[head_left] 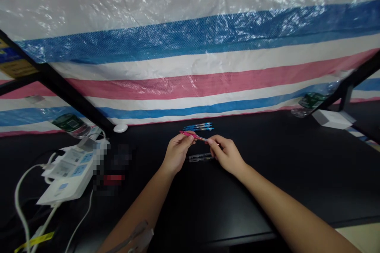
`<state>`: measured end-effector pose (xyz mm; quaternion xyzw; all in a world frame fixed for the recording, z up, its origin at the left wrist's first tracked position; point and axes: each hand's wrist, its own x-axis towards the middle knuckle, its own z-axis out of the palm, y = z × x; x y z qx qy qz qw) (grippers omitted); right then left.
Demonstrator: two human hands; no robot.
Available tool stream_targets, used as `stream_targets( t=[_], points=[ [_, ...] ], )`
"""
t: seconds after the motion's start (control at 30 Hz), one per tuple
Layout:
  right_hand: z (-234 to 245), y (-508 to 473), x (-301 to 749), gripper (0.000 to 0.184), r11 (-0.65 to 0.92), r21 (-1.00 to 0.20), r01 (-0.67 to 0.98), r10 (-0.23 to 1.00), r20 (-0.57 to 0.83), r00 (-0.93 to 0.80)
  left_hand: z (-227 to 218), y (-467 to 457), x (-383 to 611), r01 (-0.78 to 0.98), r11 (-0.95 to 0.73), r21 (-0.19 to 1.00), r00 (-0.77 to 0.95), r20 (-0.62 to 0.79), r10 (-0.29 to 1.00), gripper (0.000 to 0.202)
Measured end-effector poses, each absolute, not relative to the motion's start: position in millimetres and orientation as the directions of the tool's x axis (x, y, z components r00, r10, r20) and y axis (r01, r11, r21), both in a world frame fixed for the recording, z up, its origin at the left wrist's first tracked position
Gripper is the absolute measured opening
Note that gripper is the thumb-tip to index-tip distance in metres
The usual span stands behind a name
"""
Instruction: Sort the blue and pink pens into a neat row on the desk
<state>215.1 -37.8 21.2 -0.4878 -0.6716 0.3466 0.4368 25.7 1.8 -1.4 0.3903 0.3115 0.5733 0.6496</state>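
Note:
Over the black table (297, 166), a slim pen (201, 138) with a pink end and a clear barrel spans my two hands. My left hand (175, 154) pinches the pink end between thumb and fingers. At the other end of the barrel, the thumb and fingers of my right hand (227, 153) are closed, hiding the tip. Just beyond my hands lie several blue pens (198, 127) side by side. Nearer me, below the held pen, rest clear pens with dark parts (199, 158), partly covered by my right hand.
A white power strip (69, 189) with plugs and cables occupies the left side. Near it are a white oval object (120, 128) and a bottle (71, 123). At the back right are another bottle (311, 101) and a white box (332, 119). A striped sheet (192, 87) hangs behind.

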Motion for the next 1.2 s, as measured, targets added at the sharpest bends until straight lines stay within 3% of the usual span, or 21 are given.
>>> stream_targets(
  t=[0.13, 0.3, 0.53, 0.67, 0.8, 0.87, 0.93, 1.07, 1.2],
  points=[
    [21, -39, 212, 0.042, 0.173, -0.95, 0.262, 0.982, 0.146, -0.118, 1, 1, 27, -0.499, 0.006, 0.867, 0.147, 0.078, 0.986, 0.015],
    [21, -37, 209, 0.048, -0.016, -1.0, 0.009, 0.987, -0.017, -0.161, 4, -1, 26, -0.499, -0.018, 0.866, 0.167, 0.117, 0.979, 0.012],
    [25, -35, 212, 0.049, -0.239, -0.919, -0.313, 0.921, -0.112, -0.374, 7, -3, 24, -0.496, -0.058, 0.867, 0.213, 0.186, 0.959, 0.014],
    [26, -34, 214, 0.038, -0.122, -0.935, -0.333, 0.957, -0.023, -0.288, 5, -4, 29, -0.513, -0.091, 0.854, 0.112, 0.172, 0.979, 0.012],
    [26, -34, 214, 0.027, 0.039, -0.975, -0.217, 0.983, 0.076, -0.166, 1, -5, 35, -0.529, -0.069, 0.846, 0.061, 0.119, 0.991, 0.014],
    [27, -34, 213, 0.034, 0.032, -0.977, -0.212, 0.986, 0.066, -0.156, -1, -5, 36, -0.523, -0.067, 0.85, 0.085, 0.13, 0.988, 0.012],
    [27, -33, 213, 0.041, -0.069, -0.949, -0.307, 0.981, -0.009, -0.193, -1, -6, 36, -0.505, -0.082, 0.86, 0.114, 0.16, 0.98, 0.012],
    [29, -32, 215, 0.028, -0.341, -0.822, -0.456, 0.92, -0.192, -0.343, 1, -6, 33, -0.469, -0.143, 0.872, 0.13, 0.229, 0.965, 0.011],
    [31, -30, 218, 0.029, -0.409, -0.717, -0.565, 0.896, -0.199, -0.396, 3, -7, 34, -0.49, -0.138, 0.861, 0.083, 0.204, 0.976, 0.012]
  ],
)
